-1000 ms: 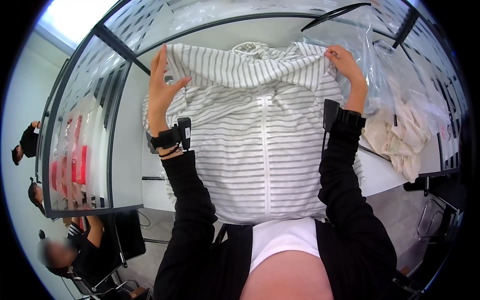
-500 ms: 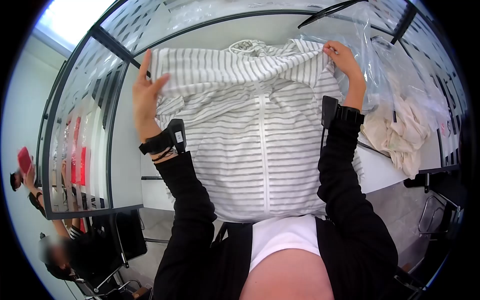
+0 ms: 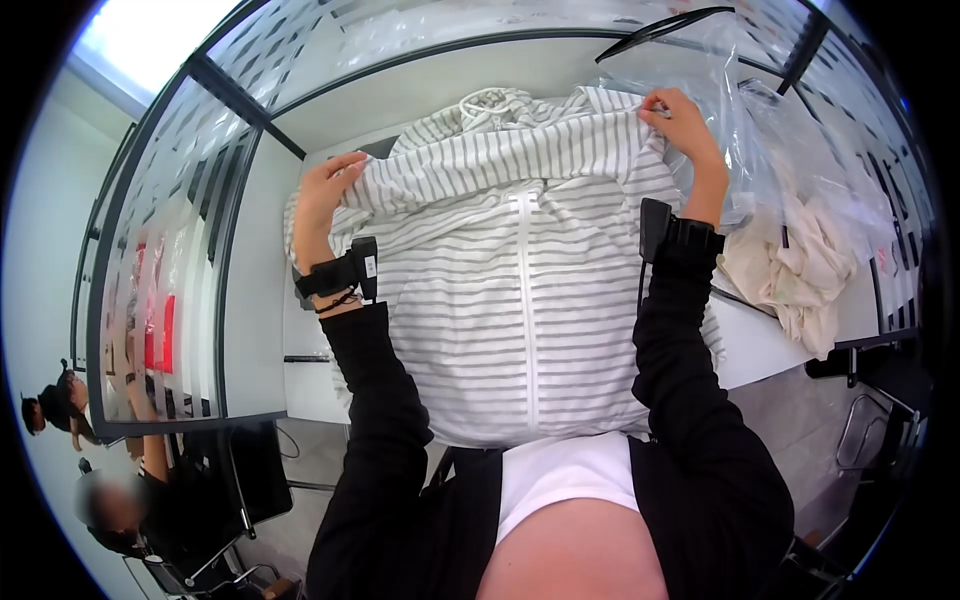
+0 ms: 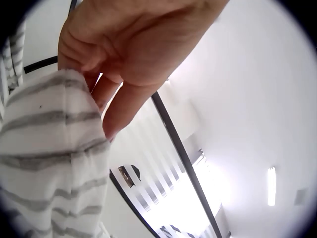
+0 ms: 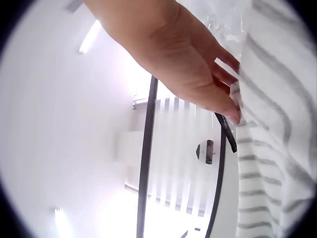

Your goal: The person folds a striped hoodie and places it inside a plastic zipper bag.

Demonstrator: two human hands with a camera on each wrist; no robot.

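A white zip-up hoodie with grey stripes lies spread out, its zipper running down the middle and a white drawstring loop at the far end. Across its upper part stretches a folded band of the striped cloth, between the two hands. At the band's left end, my left hand pinches the cloth; in the left wrist view its thumb and fingers close on the striped fabric. My right hand pinches the upper right end, with thumb and fingertips at the fabric edge in the right wrist view.
The hoodie lies on a white table enclosed by dark-framed panels. Clear plastic bags and a crumpled cream cloth are on the right. A person with a blurred head sits at lower left, beyond the panel.
The left hand first moved left with fingers spread, drawing the band out, then came back right and now pinches its end, which sits lower. The right hand keeps its hold with little movement.
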